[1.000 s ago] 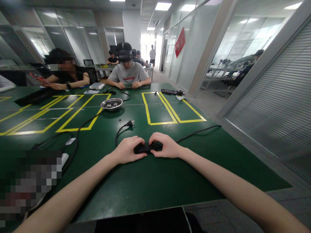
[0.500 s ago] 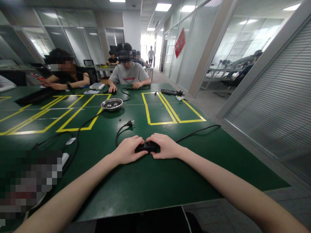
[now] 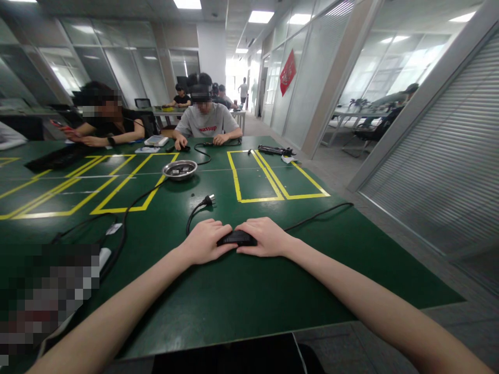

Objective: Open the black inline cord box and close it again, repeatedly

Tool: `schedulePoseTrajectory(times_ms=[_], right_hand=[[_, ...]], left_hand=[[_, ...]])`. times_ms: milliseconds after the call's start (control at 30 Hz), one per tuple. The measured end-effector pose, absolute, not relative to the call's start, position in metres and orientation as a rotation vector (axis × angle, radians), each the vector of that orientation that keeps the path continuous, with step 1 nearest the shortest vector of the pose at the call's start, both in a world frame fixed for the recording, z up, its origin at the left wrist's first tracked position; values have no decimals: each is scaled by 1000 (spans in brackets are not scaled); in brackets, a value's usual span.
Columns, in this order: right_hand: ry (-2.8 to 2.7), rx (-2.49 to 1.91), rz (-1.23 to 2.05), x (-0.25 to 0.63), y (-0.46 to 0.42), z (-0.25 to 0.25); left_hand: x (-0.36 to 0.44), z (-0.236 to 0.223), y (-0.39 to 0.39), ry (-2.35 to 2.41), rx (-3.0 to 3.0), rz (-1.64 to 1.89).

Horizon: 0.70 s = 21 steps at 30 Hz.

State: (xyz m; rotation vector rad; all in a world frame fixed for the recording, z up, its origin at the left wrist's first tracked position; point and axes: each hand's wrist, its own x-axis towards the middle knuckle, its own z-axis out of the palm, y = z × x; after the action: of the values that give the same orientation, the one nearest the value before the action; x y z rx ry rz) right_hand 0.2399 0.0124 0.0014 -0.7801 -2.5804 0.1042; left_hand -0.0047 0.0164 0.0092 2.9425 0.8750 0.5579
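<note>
A black power adapter (image 3: 238, 238) is low over the near part of the green table (image 3: 273, 291); whether it rests on the surface I cannot tell. My left hand (image 3: 208, 241) is closed around its left end, thumb along the near side. My right hand (image 3: 263, 237) grips the right end, fingers over the top and thumb on the near edge. Beyond my left hand lies a power plug (image 3: 209, 200) on a curved black cord that runs behind that hand. From behind my right hand a thin black cable (image 3: 317, 214) stretches to the right.
A metal bowl (image 3: 180, 169) with small metal parts stands farther back. Yellow tape (image 3: 238, 179) marks rectangles on the tabletop. Black cables (image 3: 123, 228) lie at left, beside a blurred-out item (image 3: 50, 306). Across the table sits a person (image 3: 206, 119); another (image 3: 105, 119) sits at left.
The thumb of my right hand has slid left along the adapter's near edge, and its fingers sit slightly differently. The adapter appears turned a little, showing more of its near side.
</note>
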Motion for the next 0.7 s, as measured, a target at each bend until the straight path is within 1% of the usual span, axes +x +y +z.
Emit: schedulePoseTrajectory(times_ms=[167, 367, 533, 700], right_hand=[[-2575, -794, 81, 241, 12, 3], [-2570, -712, 131, 242, 14, 1], [-2564, -714, 82, 242, 12, 1], [-2526, -616, 111, 244, 13, 0]], left_hand=[[-4, 10, 14, 878, 2961, 561], [-4, 10, 14, 838, 2980, 564], [-5, 13, 14, 808, 3045, 578], [-4, 12, 13, 775, 3113, 574]])
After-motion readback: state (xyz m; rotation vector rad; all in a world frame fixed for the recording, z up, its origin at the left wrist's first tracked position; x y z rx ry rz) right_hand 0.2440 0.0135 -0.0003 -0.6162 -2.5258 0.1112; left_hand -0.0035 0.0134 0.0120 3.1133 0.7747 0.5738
